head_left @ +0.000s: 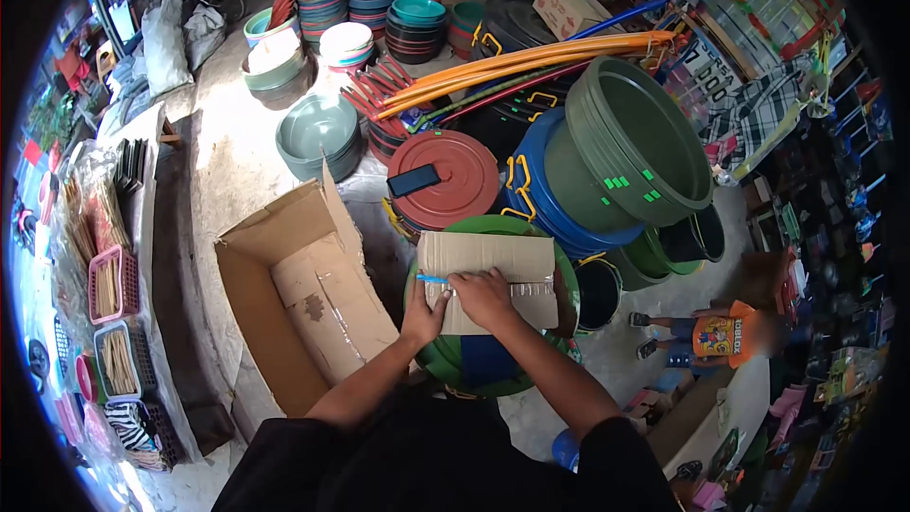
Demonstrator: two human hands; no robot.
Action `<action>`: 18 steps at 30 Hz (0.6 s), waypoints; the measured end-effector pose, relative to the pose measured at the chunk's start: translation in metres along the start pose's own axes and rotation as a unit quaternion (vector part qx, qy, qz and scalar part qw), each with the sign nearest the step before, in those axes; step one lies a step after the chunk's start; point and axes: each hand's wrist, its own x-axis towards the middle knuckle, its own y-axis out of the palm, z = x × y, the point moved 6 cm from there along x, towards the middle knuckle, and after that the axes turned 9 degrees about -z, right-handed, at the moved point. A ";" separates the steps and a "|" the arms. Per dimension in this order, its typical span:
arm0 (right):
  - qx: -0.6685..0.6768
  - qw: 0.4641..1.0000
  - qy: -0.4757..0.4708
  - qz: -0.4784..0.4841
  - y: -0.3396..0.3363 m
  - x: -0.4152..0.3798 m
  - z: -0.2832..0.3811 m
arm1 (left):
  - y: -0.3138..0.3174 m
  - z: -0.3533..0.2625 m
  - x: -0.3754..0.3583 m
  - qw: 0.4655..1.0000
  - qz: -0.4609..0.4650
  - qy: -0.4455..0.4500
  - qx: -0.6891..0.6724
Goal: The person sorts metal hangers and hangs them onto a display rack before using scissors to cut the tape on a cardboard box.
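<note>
A small closed cardboard box (pixel 488 251) lies on green tubs (pixel 441 357) right in front of me, a seam with shiny tape running across its top. My left hand (pixel 424 313) rests at the box's left edge, fingers apart, beside a thin blue object (pixel 432 279). On the top, near the seam, lies my right hand (pixel 484 297), fingers bent and close to the blue object's right end. Whether it grips anything is too small to make out.
A large open carton (pixel 275 308) stands on the left. Behind the box are a red lid (pixel 464 171) with a phone (pixel 414 180) and stacked green tubs (pixel 654 142). A person in an orange shirt (pixel 722 336) is at the right.
</note>
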 end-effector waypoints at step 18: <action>-0.096 0.994 -0.055 -0.004 0.010 0.017 0.019 | -0.001 -0.006 0.002 0.992 0.055 -0.043 -0.107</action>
